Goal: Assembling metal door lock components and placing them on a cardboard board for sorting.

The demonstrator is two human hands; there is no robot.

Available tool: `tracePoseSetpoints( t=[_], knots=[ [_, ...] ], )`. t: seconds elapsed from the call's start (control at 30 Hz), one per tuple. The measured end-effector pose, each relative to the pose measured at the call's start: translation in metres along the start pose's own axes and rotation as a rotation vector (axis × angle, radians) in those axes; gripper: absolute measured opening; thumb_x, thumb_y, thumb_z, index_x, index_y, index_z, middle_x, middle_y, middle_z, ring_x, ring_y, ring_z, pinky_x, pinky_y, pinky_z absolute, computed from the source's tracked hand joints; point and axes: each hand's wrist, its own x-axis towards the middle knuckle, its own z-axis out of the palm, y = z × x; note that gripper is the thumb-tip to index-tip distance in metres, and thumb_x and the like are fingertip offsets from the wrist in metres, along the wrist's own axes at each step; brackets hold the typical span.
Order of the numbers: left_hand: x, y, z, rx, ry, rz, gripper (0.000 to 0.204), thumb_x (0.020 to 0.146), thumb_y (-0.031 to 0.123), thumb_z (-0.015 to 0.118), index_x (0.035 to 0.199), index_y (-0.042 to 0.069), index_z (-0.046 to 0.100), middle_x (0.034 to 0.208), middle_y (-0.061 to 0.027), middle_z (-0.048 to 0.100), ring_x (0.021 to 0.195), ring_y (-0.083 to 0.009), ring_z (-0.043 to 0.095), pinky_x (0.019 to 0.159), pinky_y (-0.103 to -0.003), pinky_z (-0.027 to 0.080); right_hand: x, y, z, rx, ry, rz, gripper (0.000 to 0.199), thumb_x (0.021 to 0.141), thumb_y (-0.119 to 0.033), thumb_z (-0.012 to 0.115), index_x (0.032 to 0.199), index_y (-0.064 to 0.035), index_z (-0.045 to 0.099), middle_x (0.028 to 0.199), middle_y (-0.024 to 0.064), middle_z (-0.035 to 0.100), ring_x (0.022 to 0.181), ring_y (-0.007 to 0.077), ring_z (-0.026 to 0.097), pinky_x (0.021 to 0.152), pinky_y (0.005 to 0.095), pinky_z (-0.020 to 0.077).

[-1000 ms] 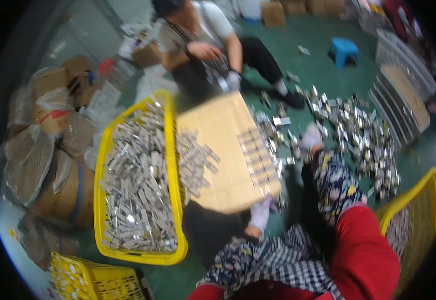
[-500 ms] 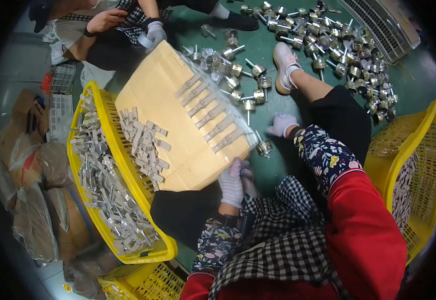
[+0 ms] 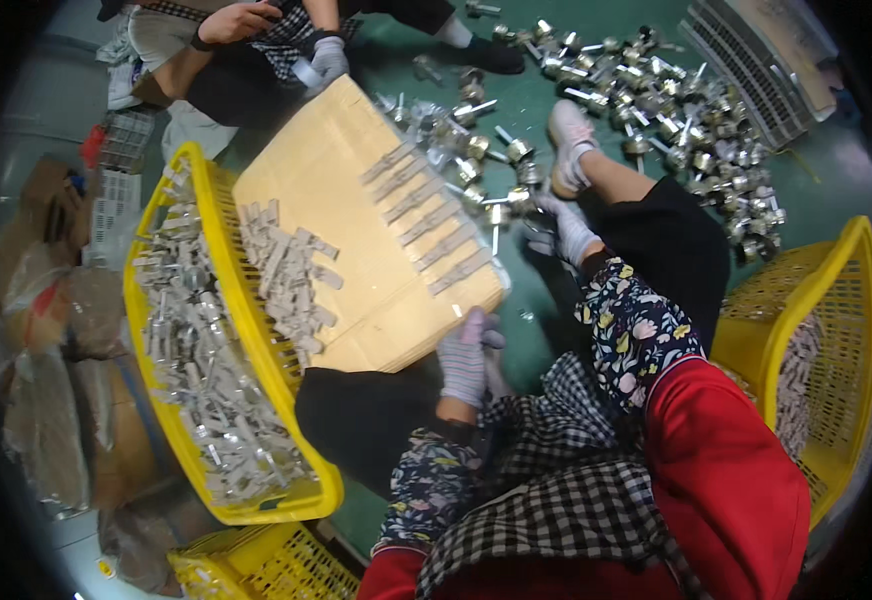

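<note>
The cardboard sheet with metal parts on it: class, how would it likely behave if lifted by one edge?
The cardboard sheet would probably flex, being thin and resting on the yellow crate's rim. The rows of metal parts lie loose, so they would likely slide. The left hand grips only its near edge.

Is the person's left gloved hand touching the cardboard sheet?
Touching: the head view shows the left hand with its gloved fingers lying on the near edge of the cardboard sheet.

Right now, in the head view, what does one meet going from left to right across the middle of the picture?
Brown bags → left yellow crate of metal parts → cardboard sheet → left hand → right hand → right yellow crate.
</note>
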Motion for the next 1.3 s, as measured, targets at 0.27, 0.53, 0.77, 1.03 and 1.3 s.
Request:
tracePoseSetpoints(
  t=[0.27,0.53,0.77,1.03,1.3],
  knots=[
    [0.007,-0.007,0.005,-0.029,0.007,0.014,0.046,0.084,0.040,0.054,0.088,-0.004,0.062,0.064,-0.0080,0.059,0.059,-0.0154,0.052,0.063,-0.027,0.042,-0.088,-0.069,0.037,0.364,-0.306,-0.015,0.041,0.082,-0.024,0.054,0.117,-0.0030,0.048,0.111,0.0166,0.055,0.104,0.0362,0.053,0.089,0.0489,0.0440],
    [0.013,-0.013,0.000,-0.044,-0.067,0.081,0.036,0.086,0.031,0.053,0.086,-0.004,0.063,0.073,-0.0125,0.064,0.056,-0.0155,0.055,0.059,-0.028,0.044,-0.128,-0.080,0.122,-1.185,-0.149,-0.881,0.075,0.064,-0.025,0.074,0.125,0.0008,0.040,0.112,0.0177,0.051,0.103,0.0287,0.051,0.090,0.0334,0.0411],
    [0.013,-0.017,0.011,-0.103,0.007,0.114,0.031,0.086,0.026,0.053,0.077,-0.002,0.062,0.058,-0.0080,0.059,0.045,-0.0150,0.053,0.046,-0.028,0.043,-0.123,-0.058,0.158,-1.506,-0.469,-1.086,0.071,0.060,-0.010,0.071,0.123,-0.0037,0.040,0.117,0.0193,0.047,0.111,0.0359,0.045,0.095,0.0401,0.0368],
    [0.026,-0.036,0.012,-0.072,-0.036,0.038,0.025,0.085,0.022,0.050,0.079,0.000,0.061,0.059,-0.0086,0.061,0.048,-0.0155,0.056,0.054,-0.029,0.046,-0.109,-0.040,0.165,-1.709,-0.484,-1.387,0.066,0.057,-0.017,0.073,0.117,-0.0058,0.045,0.113,0.0166,0.051,0.105,0.0347,0.048,0.091,0.0433,0.0387],
    [0.023,-0.031,0.016,-0.099,-0.014,0.046,0.025,0.085,0.023,0.049,0.080,0.003,0.063,0.058,-0.0069,0.061,0.051,-0.0147,0.058,0.056,-0.028,0.046,-0.106,-0.039,0.162,-1.788,-0.482,-1.443,0.060,0.065,-0.016,0.067,0.118,-0.0032,0.044,0.116,0.0175,0.050,0.108,0.0351,0.047,0.092,0.0428,0.0378]
  ],
)
